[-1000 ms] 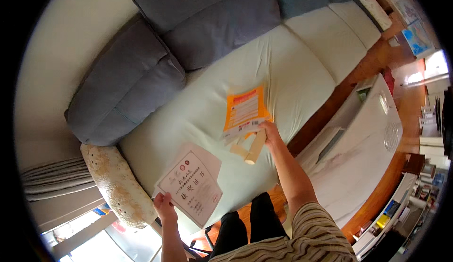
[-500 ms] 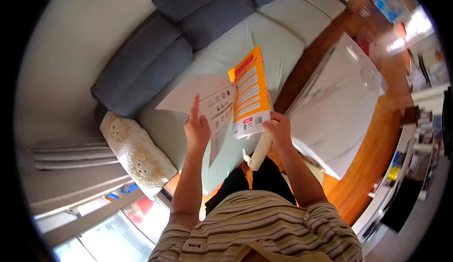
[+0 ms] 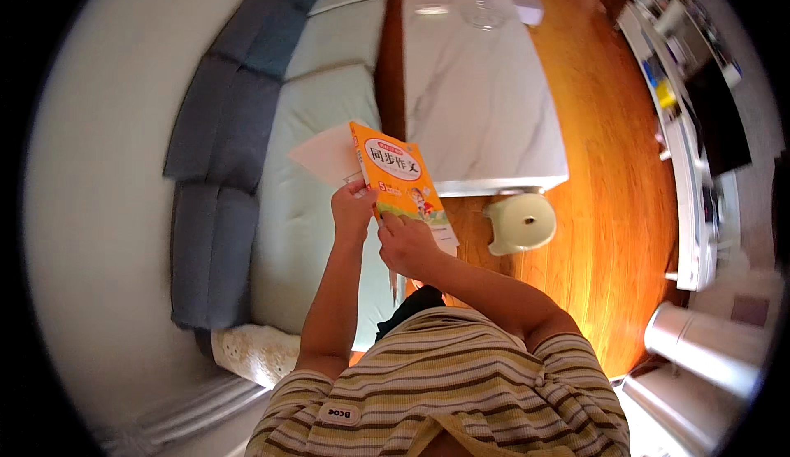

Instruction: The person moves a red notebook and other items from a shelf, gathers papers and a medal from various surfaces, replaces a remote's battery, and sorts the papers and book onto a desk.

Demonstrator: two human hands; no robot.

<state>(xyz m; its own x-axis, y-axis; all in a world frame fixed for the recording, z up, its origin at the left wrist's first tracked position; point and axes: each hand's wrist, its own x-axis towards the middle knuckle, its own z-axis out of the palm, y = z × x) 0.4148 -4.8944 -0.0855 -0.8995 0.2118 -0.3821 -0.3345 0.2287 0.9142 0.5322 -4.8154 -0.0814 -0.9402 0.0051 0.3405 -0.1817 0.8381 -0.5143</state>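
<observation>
In front of my body an orange paperback book is held tilted, its illustrated front cover facing up. A pale sheet of paper fans out behind its left side, and white page edges show at its lower right. My left hand pinches the book's lower left edge, close to the paper. Closed over the book's bottom edge is my right hand, with its fingers on the cover near the left hand. The thumbs' exact grip underneath is hidden.
A sofa with pale green seats and dark blue backs runs along the left. Ahead stands a marble-patterned table, with a light green stool at its near end. A low white cabinet lines the right side of the wooden floor.
The book has turned from its back cover to its front cover. My left hand, earlier apart with its index finger raised, now grips the edge. The view has swung towards the table.
</observation>
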